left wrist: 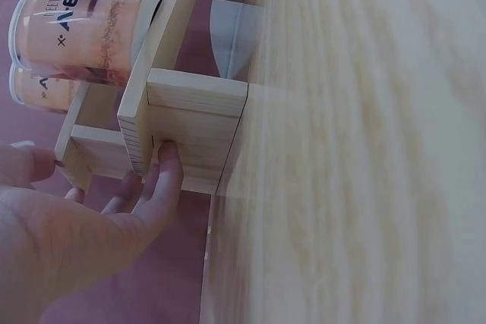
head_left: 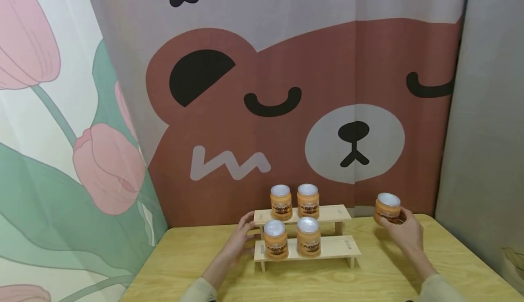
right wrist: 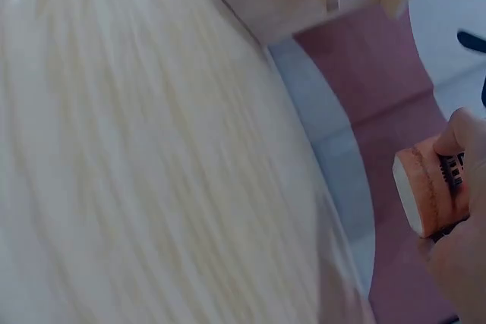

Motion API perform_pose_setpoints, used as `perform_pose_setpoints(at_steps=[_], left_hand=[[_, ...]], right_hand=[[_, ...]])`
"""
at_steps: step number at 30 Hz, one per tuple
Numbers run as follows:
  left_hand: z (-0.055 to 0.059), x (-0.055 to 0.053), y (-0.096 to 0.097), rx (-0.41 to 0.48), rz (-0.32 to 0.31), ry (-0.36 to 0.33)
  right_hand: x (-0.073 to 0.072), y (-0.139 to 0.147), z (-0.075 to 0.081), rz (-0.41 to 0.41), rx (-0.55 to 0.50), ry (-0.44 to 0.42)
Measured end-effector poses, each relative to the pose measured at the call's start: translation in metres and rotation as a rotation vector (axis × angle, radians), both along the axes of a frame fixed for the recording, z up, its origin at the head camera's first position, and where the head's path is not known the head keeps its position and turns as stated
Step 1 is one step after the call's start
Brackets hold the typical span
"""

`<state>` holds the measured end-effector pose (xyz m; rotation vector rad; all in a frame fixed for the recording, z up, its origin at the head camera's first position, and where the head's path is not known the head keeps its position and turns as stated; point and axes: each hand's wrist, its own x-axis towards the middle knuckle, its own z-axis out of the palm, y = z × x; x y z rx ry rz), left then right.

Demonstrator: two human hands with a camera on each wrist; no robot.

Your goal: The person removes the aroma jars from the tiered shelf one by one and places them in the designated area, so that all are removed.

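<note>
A two-tier light-wood stand (head_left: 340, 246) bears two orange cans with silvery tops on its upper shelf (head_left: 333, 212) and two more on its lower one. At the stand's left end, my left hand (head_left: 237, 240) touches the wood, its fingers (left wrist: 168, 168) against the end piece under the lower shelf. In the left wrist view a can (left wrist: 87, 32) stands just above that hand. My right hand (head_left: 405, 234) holds another orange can (head_left: 387, 207) upright, to the right of the stand. The right wrist view shows this can's pale base (right wrist: 408, 195), with thumb and fingers around its side.
The stand is on a wood-grain table (head_left: 196, 247). Behind the table hangs a curtain (head_left: 327, 65) with a brown bear print, a tulip-print curtain (head_left: 53, 179) is at the left and a grey one (head_left: 483, 133) at the right.
</note>
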<state>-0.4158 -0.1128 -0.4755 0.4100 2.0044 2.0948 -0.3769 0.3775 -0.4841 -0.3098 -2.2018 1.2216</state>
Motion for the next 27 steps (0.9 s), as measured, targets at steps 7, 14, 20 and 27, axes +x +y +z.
perform_pose_setpoints(at_steps=[7, 14, 20, 27], left_hand=[[0.001, 0.000, -0.001, 0.012, 0.002, 0.003], [0.001, 0.000, -0.001, 0.016, 0.001, 0.015], [0.001, 0.004, -0.001, 0.027, 0.009, 0.012], [-0.001, 0.004, 0.001, 0.033, 0.001, 0.018]], right_hand=[[0.001, 0.024, 0.000, -0.081, 0.007, -0.038], [0.002, 0.044, -0.005, -0.070, -0.025, -0.088], [0.004, 0.054, -0.019, -0.065, -0.019, -0.070], [0.007, 0.068, -0.025, -0.068, -0.090, -0.131]])
